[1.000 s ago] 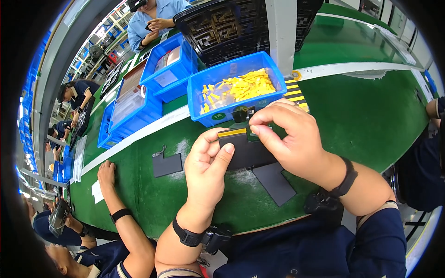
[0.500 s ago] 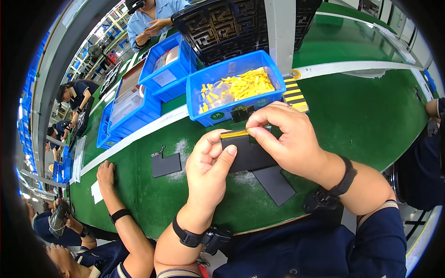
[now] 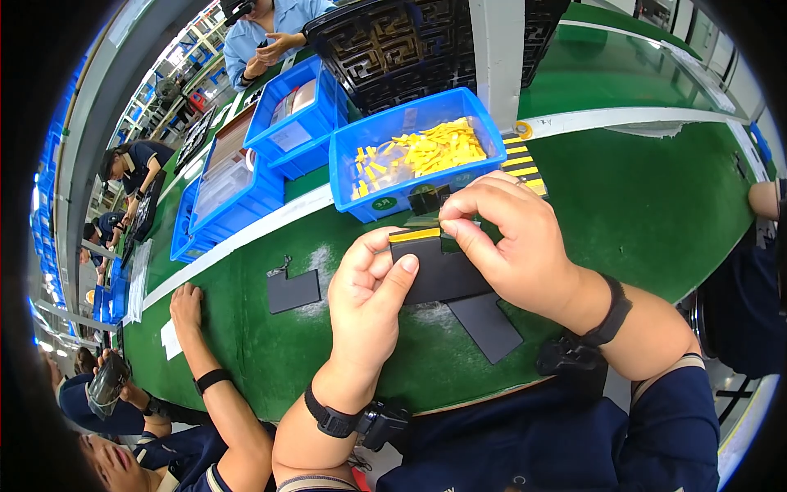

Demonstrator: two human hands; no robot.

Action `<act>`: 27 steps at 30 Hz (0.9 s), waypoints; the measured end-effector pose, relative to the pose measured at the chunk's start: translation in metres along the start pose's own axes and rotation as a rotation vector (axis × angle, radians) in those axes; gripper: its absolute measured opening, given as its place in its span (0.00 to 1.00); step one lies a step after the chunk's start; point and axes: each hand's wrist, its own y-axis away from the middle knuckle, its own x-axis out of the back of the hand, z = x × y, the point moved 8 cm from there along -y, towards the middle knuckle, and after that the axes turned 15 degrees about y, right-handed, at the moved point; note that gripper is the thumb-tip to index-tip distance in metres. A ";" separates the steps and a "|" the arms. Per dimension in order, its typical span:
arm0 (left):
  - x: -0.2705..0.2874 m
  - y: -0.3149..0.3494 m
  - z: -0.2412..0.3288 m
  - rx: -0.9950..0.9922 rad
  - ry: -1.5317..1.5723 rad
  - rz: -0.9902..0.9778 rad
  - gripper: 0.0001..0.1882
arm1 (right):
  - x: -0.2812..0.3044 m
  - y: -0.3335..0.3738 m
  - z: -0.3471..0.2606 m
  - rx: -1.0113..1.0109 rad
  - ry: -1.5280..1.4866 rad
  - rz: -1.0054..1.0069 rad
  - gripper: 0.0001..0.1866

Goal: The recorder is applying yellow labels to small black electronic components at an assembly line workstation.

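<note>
Black plate [image 3: 438, 275], frame centre, yellow strip [image 3: 416, 234] along its upper edge | left hand [image 3: 365, 291] pinching plate's left side | right hand [image 3: 512, 230]: fingertips pressed together, contents unclear — risen slightly off strip's right end — strip apparently stays attached

The green bench [image 3: 631, 213] carries two flat black pieces [image 3: 293, 292] and blue bins [image 3: 358, 207].

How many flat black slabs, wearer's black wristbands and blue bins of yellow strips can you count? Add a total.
Flat black slabs: 3 (1 in the left hand, 2 on the green tabletop)
Black wristbands: 2
Blue bin of yellow strips: 1
Total: 6
</note>
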 end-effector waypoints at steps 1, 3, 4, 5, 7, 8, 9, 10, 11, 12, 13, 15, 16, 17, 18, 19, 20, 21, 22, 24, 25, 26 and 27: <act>-0.001 -0.001 0.000 0.000 -0.001 -0.005 0.14 | 0.000 0.000 0.000 0.000 0.000 0.000 0.03; -0.001 -0.001 0.000 0.001 -0.001 -0.010 0.14 | -0.001 0.001 -0.003 0.030 0.025 0.003 0.03; -0.001 0.000 0.000 -0.003 -0.001 -0.008 0.14 | -0.001 0.001 -0.003 0.030 0.025 0.003 0.03; -0.001 0.000 0.001 -0.007 -0.002 -0.007 0.14 | 0.002 0.000 -0.003 0.048 0.034 0.030 0.04; -0.001 0.000 0.001 -0.005 -0.001 -0.007 0.14 | 0.005 -0.001 -0.005 0.067 0.042 0.057 0.04; -0.001 0.000 0.001 -0.004 -0.001 -0.010 0.14 | 0.002 0.000 -0.002 0.035 0.013 0.011 0.03; 0.000 0.000 0.000 -0.003 -0.001 -0.010 0.14 | -0.001 0.000 0.001 0.002 -0.017 -0.034 0.03; 0.000 0.000 0.000 0.002 0.001 -0.014 0.14 | -0.001 0.000 0.001 0.002 -0.016 -0.034 0.03; 0.000 0.001 -0.001 0.008 0.002 -0.017 0.14 | -0.005 0.001 0.007 -0.080 -0.087 -0.083 0.03; 0.000 0.001 -0.002 0.009 0.002 -0.016 0.14 | -0.010 0.003 0.013 -0.163 -0.157 -0.132 0.04; 0.001 0.001 -0.003 0.009 -0.007 -0.008 0.14 | -0.010 0.003 0.013 -0.164 -0.157 -0.132 0.04; 0.001 0.001 -0.003 0.009 -0.017 0.001 0.14 | -0.017 0.005 0.020 -0.307 -0.294 -0.185 0.04; 0.001 0.002 -0.003 -0.003 -0.070 0.019 0.15 | -0.017 0.005 0.021 -0.308 -0.294 -0.185 0.04; 0.001 0.003 -0.002 -0.017 -0.122 0.036 0.15 | -0.014 0.003 0.015 -0.196 -0.170 -0.159 0.03; 0.000 0.003 -0.004 -0.017 -0.122 0.035 0.15 | -0.012 0.002 0.008 -0.084 -0.045 -0.133 0.03; 0.000 0.004 -0.003 -0.054 -0.170 0.049 0.15 | -0.012 0.003 0.008 -0.084 -0.045 -0.133 0.03; 0.000 0.004 -0.001 -0.092 -0.219 0.062 0.15 | -0.010 0.004 0.003 -0.029 0.028 -0.106 0.03; -0.001 0.005 -0.001 -0.092 -0.219 0.061 0.15 | -0.008 0.004 -0.002 0.026 0.101 -0.080 0.03; -0.002 0.006 0.001 -0.123 -0.332 0.060 0.15 | -0.007 0.005 -0.002 0.047 0.159 -0.068 0.04; -0.002 0.007 0.004 -0.195 -0.478 0.075 0.14 | -0.008 0.006 -0.006 0.079 0.199 -0.078 0.05; -0.001 0.008 0.005 -0.196 -0.480 0.077 0.14 | -0.009 0.006 -0.009 0.110 0.242 -0.086 0.05; -0.002 0.007 0.005 -0.184 -0.498 0.075 0.14 | -0.008 0.006 -0.009 0.108 0.245 -0.085 0.05; -0.003 0.007 0.005 -0.172 -0.517 0.073 0.14 | -0.008 0.006 -0.012 0.159 0.215 -0.081 0.05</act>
